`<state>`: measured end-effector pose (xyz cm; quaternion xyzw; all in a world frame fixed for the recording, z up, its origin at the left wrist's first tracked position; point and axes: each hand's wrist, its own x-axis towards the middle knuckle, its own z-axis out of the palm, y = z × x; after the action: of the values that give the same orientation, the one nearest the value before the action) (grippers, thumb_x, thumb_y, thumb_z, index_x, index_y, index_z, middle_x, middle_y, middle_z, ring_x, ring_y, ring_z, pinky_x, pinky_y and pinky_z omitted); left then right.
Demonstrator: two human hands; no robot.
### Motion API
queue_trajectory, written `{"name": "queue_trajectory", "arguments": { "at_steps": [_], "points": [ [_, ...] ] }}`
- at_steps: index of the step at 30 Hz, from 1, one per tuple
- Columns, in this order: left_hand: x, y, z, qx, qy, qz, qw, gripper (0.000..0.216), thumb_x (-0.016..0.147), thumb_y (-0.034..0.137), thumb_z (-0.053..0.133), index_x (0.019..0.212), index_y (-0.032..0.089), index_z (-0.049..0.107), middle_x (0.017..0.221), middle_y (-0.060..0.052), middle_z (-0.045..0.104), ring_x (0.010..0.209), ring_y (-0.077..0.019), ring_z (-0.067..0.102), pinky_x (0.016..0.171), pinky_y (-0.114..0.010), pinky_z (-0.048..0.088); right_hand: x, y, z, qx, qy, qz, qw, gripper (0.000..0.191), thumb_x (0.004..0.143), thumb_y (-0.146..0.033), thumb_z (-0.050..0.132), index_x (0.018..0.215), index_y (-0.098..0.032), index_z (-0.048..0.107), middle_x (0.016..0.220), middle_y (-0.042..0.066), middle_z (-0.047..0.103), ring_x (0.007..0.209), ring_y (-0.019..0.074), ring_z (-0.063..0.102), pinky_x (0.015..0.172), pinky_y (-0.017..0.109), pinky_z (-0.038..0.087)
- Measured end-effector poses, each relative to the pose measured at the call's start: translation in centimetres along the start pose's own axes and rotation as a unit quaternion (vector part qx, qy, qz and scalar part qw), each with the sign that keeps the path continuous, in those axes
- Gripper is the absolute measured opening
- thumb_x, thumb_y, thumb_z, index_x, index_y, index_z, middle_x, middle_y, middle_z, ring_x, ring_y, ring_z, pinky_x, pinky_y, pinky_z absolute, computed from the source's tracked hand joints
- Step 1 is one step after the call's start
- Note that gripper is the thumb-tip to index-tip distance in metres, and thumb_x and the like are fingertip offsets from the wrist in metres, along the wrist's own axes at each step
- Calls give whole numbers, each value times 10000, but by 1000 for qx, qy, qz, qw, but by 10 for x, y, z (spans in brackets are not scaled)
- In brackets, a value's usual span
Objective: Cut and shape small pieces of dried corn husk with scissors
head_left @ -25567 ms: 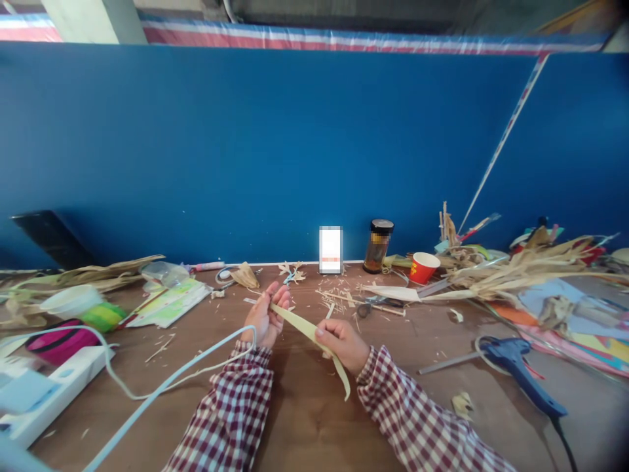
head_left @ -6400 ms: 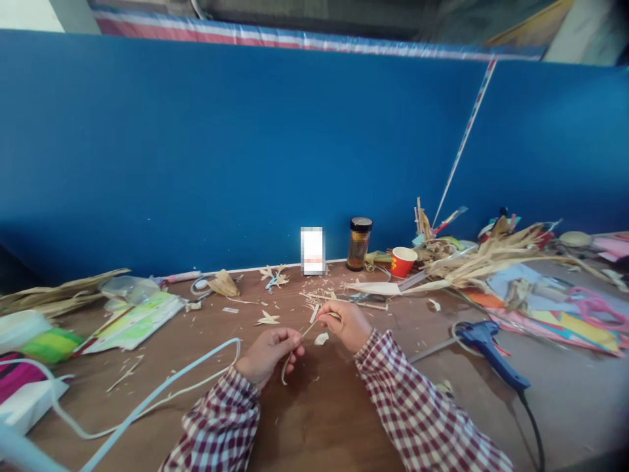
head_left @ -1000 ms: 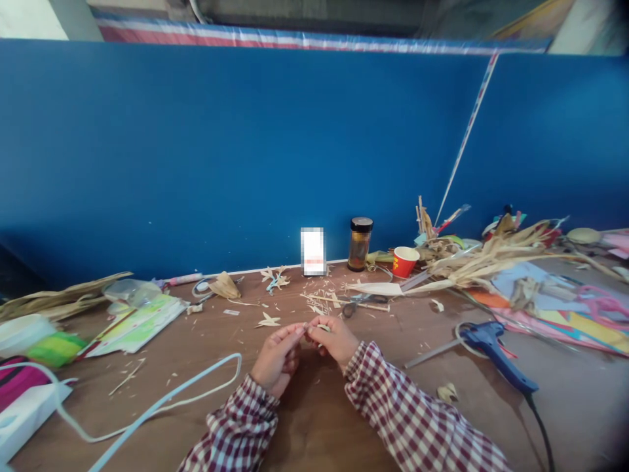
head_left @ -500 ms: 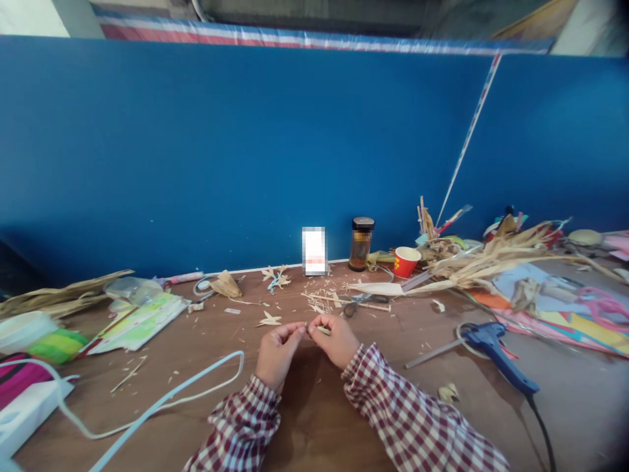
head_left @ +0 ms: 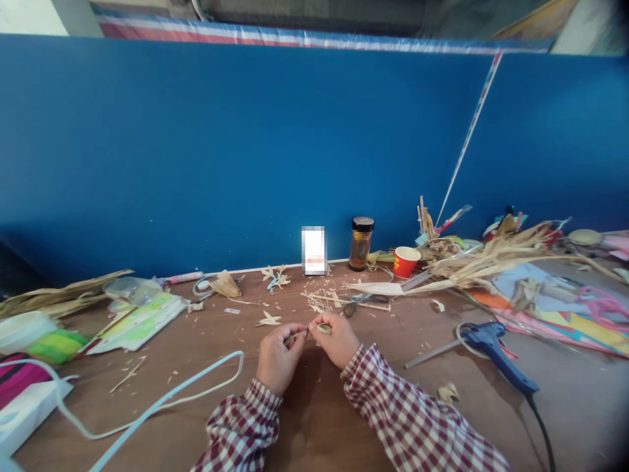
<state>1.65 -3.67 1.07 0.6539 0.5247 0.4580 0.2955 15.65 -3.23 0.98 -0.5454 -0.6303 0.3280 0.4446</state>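
Note:
Over the middle of the table, my left hand (head_left: 278,357) and my right hand (head_left: 339,341) meet at their fingertips. Both are closed in a pinch on a small pale-green piece that looks like a strip of corn husk (head_left: 324,329). Parts of it show inside each hand; the rest is covered by fingers. Just beyond my hands lies a star-shaped husk piece (head_left: 269,318). Scissors (head_left: 350,309) rest behind my right hand, beside thin sticks and scattered husk scraps (head_left: 322,302).
At right lies a blue glue gun (head_left: 501,354) with its cord. Dried husks (head_left: 491,255), coloured paper and a red paper cup (head_left: 407,263) are behind it. A dark-lidded jar (head_left: 362,246) stands at the back. White cable (head_left: 196,364) and a power strip (head_left: 34,416) occupy the left.
The fingers of my left hand have shifted slightly, and more of the greenish strip now shows in that hand. My right hand stays nearly still.

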Motion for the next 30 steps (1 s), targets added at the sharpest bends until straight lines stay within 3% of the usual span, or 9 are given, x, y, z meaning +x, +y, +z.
{"name": "queue_trajectory", "arguments": {
  "at_steps": [4, 9, 16, 22, 30],
  "points": [
    [-1, -1, 1, 8, -5, 7, 1000, 203, 716, 320, 558, 754, 162, 680, 628, -17, 652, 534, -138, 546, 518, -221, 404, 1, 0, 0, 23, -7, 3, 1000, 194, 753, -301, 532, 661, -146, 602, 529, -14, 515, 486, 99, 433, 484, 212, 346],
    [1, -3, 2, -46, -21, -40, 998, 224, 700, 343, 575, 749, 147, 673, 629, -14, 651, 547, -140, 546, 526, -221, 408, 1, 0, -1, 29, -11, 1, 1000, 191, 766, -293, 526, 684, -140, 604, 523, -18, 513, 477, 95, 436, 480, 211, 358],
    [4, -11, 4, -97, -41, -70, 992, 270, 716, 363, 566, 809, 134, 675, 740, -43, 693, 699, -182, 604, 650, -258, 448, 1, -4, -2, 57, -39, -13, 998, 197, 766, -273, 550, 815, -132, 679, 722, 56, 669, 659, 156, 593, 621, 259, 458],
    [4, -8, 4, -101, -41, -72, 991, 269, 710, 353, 570, 821, 130, 674, 760, -50, 698, 730, -190, 610, 689, -270, 449, 0, 0, -1, -2, -7, -47, 999, 175, 772, -259, 548, 779, -152, 686, 730, 56, 686, 684, 172, 615, 650, 267, 467],
    [3, -10, 4, -122, -24, -89, 988, 247, 666, 359, 606, 764, 137, 651, 665, -19, 654, 589, -144, 558, 554, -228, 412, -9, -7, 3, -126, 84, -119, 981, 121, 781, -259, 546, 729, -192, 634, 718, 35, 631, 683, 160, 566, 633, 261, 418]
  ]
}}
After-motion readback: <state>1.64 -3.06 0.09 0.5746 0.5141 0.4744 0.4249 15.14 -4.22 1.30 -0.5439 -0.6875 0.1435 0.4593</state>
